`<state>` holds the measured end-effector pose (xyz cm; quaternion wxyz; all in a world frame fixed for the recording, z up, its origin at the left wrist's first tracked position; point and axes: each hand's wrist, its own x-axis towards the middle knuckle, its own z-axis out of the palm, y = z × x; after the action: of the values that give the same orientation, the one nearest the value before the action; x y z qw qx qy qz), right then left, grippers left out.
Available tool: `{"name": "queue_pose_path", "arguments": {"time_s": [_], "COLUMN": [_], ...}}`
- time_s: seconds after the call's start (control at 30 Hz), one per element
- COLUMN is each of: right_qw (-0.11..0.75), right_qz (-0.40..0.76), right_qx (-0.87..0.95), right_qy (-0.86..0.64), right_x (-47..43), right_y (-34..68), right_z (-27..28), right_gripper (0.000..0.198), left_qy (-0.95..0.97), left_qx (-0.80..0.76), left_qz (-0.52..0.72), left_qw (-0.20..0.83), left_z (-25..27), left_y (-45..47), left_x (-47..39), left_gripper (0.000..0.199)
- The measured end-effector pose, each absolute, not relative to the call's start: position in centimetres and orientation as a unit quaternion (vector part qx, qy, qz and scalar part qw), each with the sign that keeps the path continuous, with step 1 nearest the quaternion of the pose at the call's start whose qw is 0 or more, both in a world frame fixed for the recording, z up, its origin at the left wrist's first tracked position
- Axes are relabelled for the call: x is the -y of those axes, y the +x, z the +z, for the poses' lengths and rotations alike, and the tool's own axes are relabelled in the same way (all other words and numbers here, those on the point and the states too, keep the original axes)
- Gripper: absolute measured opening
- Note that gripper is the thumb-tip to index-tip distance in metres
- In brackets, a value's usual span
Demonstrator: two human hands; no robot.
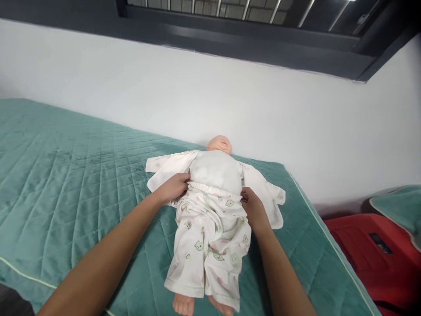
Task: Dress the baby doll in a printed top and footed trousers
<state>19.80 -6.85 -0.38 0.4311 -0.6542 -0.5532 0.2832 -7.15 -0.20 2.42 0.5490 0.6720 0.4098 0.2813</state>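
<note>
Green quilt [82, 175], hands [173, 188] at waistband [215, 189]

Bare forearms [108, 254] reaching forward, hands [173, 188] level and apart, fingers [247, 193] curled inward.

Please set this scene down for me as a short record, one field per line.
Main item: doll, lying face up, feet nearest the camera
Lower clothing: printed trousers, on both legs, bare feet showing
Upper clothing: white jacket, spread open, sleeves out to both sides
Left hand: at one side of the waistband
Right hand: at the other side; fingertips partly hidden on both
Surface: green quilted cover
Background: pale wall, barred window
Far right: red object
</note>
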Motion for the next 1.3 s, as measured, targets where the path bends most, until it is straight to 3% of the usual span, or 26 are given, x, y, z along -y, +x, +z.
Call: {"name": "queue_pose_path", "arguments": {"time_s": [0.27,0.63,0.9,1.0,1.1,1.3], "right_qw": [0.464,0.452,0.415,0.395,0.423,0.481], "right_qz": [0.282,0.316,0.265,0.255,0.287,0.362], "right_qx": [0.55,0.595,0.584,0.572,0.568,0.517], "right_qy": [-0.635,-0.584,-0.645,-0.672,-0.645,-0.608], "right_x": [7.2,7.2,7.2,7.4,7.6,7.8], "right_y": [19.6,19.0,19.7,20.1,20.0,19.3], "right_z": [-0.6,2.0,0.7,0.3,0.3,0.9], "right_gripper": [0.028,0.03,0.021,0.023,0.026,0.033], "left_qy": [0.718,0.608,0.707,0.71,0.695,0.733], "left_qx": [-0.427,-0.355,-0.433,-0.426,-0.407,-0.356], "left_qz": [0.281,0.353,0.266,0.235,0.274,0.363], "left_qw": [0.472,0.616,0.491,0.509,0.525,0.451], "left_z": [3.1,3.6,3.7,4.1,4.7,5.0], "left_y": [-7.5,-6.4,-8.0,-9.1,-9.7,-9.2], "left_x": [0.1,1.1,0.0,-0.2,0.1,0.8], "left_gripper": [0.026,0.044,0.019,0.011,0.01,0.016]}}
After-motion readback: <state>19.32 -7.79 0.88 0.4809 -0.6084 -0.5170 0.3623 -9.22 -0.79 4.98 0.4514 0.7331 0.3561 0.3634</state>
